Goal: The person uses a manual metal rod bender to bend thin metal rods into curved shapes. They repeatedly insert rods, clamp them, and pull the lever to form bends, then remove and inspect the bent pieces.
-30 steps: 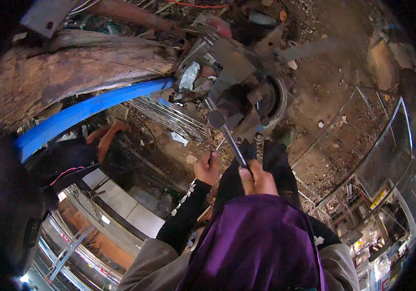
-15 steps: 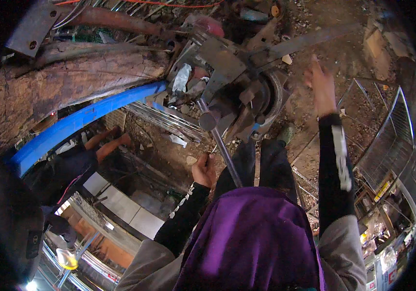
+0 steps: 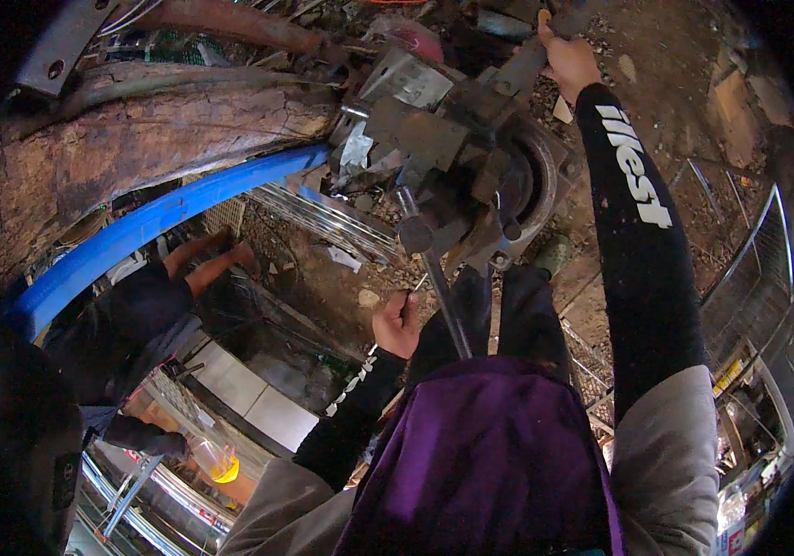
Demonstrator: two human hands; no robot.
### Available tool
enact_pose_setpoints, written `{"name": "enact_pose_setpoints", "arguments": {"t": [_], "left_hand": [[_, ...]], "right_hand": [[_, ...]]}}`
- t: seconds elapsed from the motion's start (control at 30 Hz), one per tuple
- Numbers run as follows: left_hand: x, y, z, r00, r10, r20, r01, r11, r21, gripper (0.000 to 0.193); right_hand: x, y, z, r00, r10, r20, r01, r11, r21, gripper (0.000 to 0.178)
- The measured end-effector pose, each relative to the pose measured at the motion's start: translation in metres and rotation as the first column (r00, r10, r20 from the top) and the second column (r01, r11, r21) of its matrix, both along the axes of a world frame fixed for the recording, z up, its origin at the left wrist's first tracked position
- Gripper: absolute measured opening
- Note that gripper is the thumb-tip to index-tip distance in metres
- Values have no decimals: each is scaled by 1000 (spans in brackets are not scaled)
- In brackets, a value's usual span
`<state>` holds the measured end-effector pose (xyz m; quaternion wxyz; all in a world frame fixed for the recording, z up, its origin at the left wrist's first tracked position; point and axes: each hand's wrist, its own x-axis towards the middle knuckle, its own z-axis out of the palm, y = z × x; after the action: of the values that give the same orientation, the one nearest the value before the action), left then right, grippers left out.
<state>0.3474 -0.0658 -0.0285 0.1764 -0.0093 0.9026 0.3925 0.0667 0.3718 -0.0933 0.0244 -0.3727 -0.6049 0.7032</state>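
A heavy, rusty bench vise [image 3: 434, 134] stands in front of me, its steel handle [image 3: 443, 296] slanting down toward my lap. My right hand [image 3: 571, 65] reaches far forward and is closed on a flat metal bar [image 3: 519, 69] that runs out from the vise's top. Part of the bar is hidden under that hand. Low on the left of the vise handle, my left hand [image 3: 397, 324] is closed with a thin metal rod [image 3: 422, 281] between its fingers; most of the rod is hidden or too small to follow.
A thick log [image 3: 165, 139] and a curved blue beam [image 3: 165, 199] lie at the left. Beneath the beam is a bundle of metal rods [image 3: 332, 222]. Another person's forearms [image 3: 212, 264] show at the left. A wire rack [image 3: 749, 269] stands at the right. Purple cloth [image 3: 480, 454] covers my front.
My right hand has moved forward and left from open air onto the flat bar. The bar has swung away from its rightward position. My left hand stays nearly in place with the thin rod.
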Motion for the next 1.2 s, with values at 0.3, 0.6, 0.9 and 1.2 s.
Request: {"name": "enact_pose_setpoints", "arguments": {"t": [0.3, 0.6, 0.9, 1.2], "left_hand": [[0, -2, 1, 998, 27, 55, -26, 999, -27, 18], [12, -15, -30, 959, 256, 119, -280, 917, 284, 13], [-11, -19, -9, 982, 123, 146, -160, 944, 287, 15], [-9, -18, -3, 997, 52, 59, -65, 971, 231, 23]], "right_hand": [[-11, 13, -10, 992, 95, 88, -89, 994, -70, 49], [-1, 9, -7, 996, 64, 56, -61, 997, -51, 52], [15, 16, 1, 998, -22, 55, 27, 995, -91, 46], [0, -2, 12, 1000, 10, 14, -10, 1000, 3, 58]]}}
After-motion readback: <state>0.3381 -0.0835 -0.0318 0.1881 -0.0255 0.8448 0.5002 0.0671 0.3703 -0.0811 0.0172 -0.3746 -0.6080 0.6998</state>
